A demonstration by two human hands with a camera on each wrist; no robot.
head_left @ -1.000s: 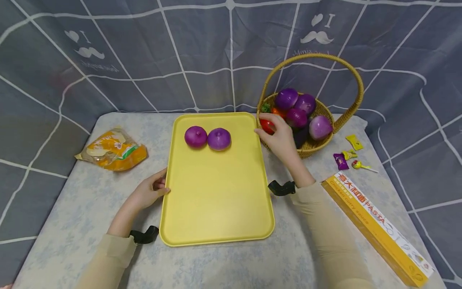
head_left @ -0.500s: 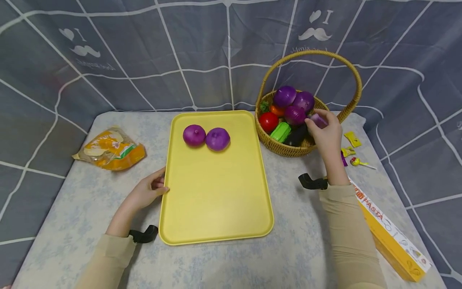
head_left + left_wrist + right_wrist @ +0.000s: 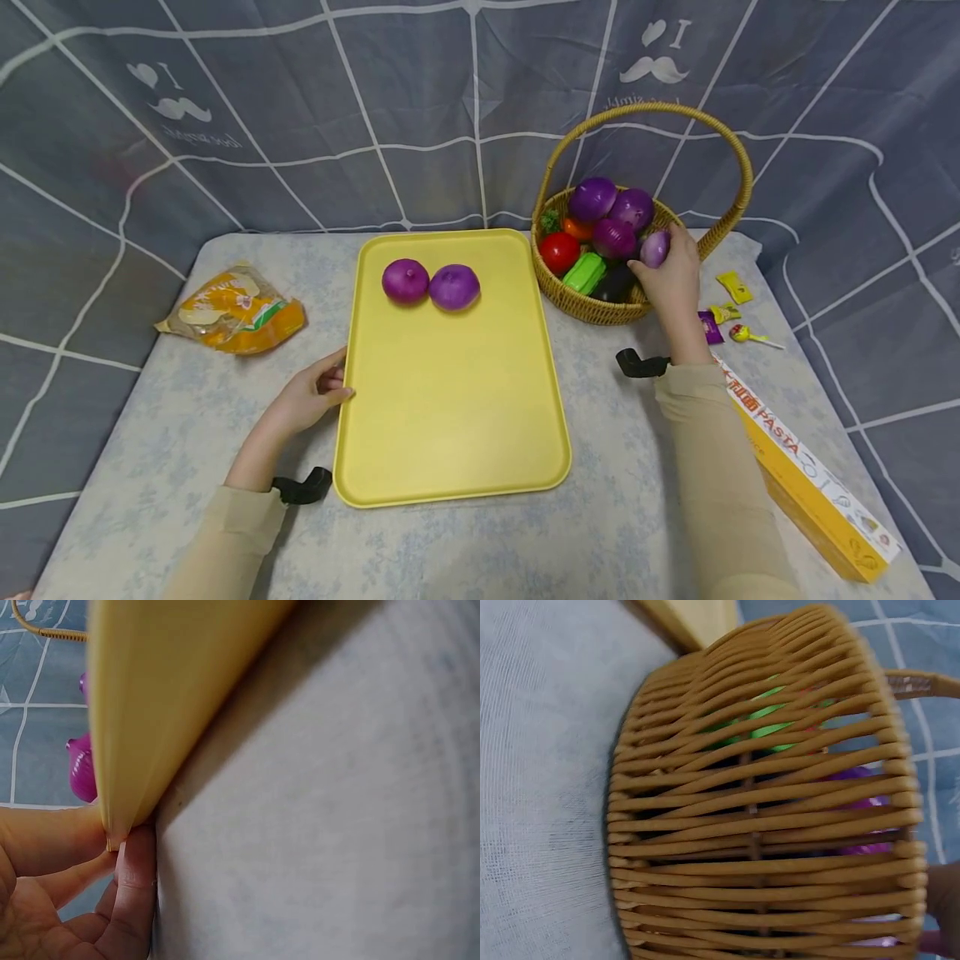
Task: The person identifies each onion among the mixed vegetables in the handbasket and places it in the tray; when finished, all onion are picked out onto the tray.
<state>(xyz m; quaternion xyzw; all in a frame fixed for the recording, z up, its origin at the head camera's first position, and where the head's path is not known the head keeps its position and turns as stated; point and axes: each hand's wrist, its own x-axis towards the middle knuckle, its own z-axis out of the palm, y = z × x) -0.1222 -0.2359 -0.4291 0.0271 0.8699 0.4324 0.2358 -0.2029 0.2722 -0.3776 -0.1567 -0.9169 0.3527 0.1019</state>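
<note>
My left hand (image 3: 309, 398) pinches the left rim of a yellow tray (image 3: 450, 400), thumb above and a finger below in the left wrist view. Two purple onions (image 3: 406, 281) sit side by side near the tray's far end. At the back right, my right hand (image 3: 672, 275) reaches into a wicker basket (image 3: 592, 312) with thumb and fingers around a pale purple onion (image 3: 655, 248). Also in the basket are several darker onions (image 3: 614, 238), a red tomato (image 3: 558, 252), a green vegetable (image 3: 584, 273) and a dark eggplant (image 3: 615, 283). The basket wall hides most of that hand in the right wrist view.
An orange snack bag (image 3: 235, 310) lies at the left. Right of the basket are wrapped candies (image 3: 734, 287) and a lollipop (image 3: 750, 335). A long pasta box (image 3: 817, 475) lies at the right, partly under the right sleeve. The basket's tall handle (image 3: 738, 179) arches above its contents.
My right hand has moved from the basket's left side to its right side and taken hold of the pale onion. The green vegetable has come into sight. My left hand stays at the tray.
</note>
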